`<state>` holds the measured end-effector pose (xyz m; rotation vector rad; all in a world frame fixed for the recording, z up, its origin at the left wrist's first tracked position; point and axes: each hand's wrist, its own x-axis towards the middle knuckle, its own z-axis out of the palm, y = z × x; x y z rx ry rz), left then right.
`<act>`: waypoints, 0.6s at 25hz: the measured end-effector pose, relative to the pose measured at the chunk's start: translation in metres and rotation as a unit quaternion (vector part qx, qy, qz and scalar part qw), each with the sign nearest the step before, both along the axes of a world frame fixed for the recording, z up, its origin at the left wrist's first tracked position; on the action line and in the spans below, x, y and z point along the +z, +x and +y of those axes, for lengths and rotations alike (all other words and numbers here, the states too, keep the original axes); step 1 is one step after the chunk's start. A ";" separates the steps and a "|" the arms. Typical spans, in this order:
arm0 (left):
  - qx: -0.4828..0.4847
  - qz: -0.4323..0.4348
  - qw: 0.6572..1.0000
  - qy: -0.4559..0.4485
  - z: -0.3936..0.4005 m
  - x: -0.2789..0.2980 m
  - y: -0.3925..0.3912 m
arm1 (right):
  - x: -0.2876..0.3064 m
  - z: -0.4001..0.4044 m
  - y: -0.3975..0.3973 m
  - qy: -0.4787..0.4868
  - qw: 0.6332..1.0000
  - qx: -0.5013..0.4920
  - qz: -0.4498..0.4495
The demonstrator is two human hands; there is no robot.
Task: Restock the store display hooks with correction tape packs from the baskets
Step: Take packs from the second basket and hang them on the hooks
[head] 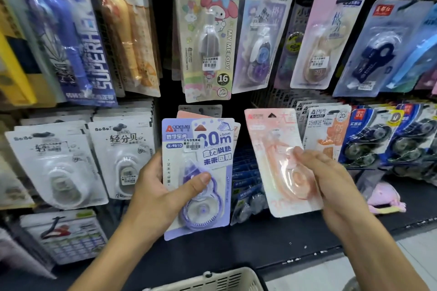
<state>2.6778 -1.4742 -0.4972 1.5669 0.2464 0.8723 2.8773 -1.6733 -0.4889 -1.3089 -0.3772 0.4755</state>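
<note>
Left hand (163, 186) grips purple pack (197, 177); right hand (324, 172) pinches pink pack (281, 163); line hang-hole w/ hook, pink first imo

A cream basket (220, 280) is cut off by the bottom edge; behind the purple pack (197, 172), other packs are mostly hidden.

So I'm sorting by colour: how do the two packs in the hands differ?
The purple pack in the left hand is upright and fronts a stack; the pink pack in the right hand is single and tilted. Purple shows a price sticker; pink's print is blurred. Both are carded correction tapes.
</note>
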 end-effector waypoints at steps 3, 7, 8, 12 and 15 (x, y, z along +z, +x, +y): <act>-0.014 0.007 1.000 0.025 -0.009 0.003 0.001 | -0.004 -0.006 0.000 0.003 0.996 -0.079 -0.031; -0.010 -0.001 1.000 0.030 -0.011 0.005 0.002 | -0.002 0.015 -0.005 -0.101 0.984 -0.101 -0.104; -0.003 -0.006 1.000 0.023 -0.010 0.004 0.002 | 0.000 0.018 -0.006 -0.108 0.982 -0.102 -0.112; 0.003 -0.007 1.000 0.013 -0.010 0.002 0.001 | -0.007 0.000 -0.009 -0.097 0.973 -0.164 -0.127; 0.005 -0.016 1.000 0.003 -0.005 0.005 0.000 | -0.012 -0.003 -0.013 -0.117 0.958 -0.195 -0.173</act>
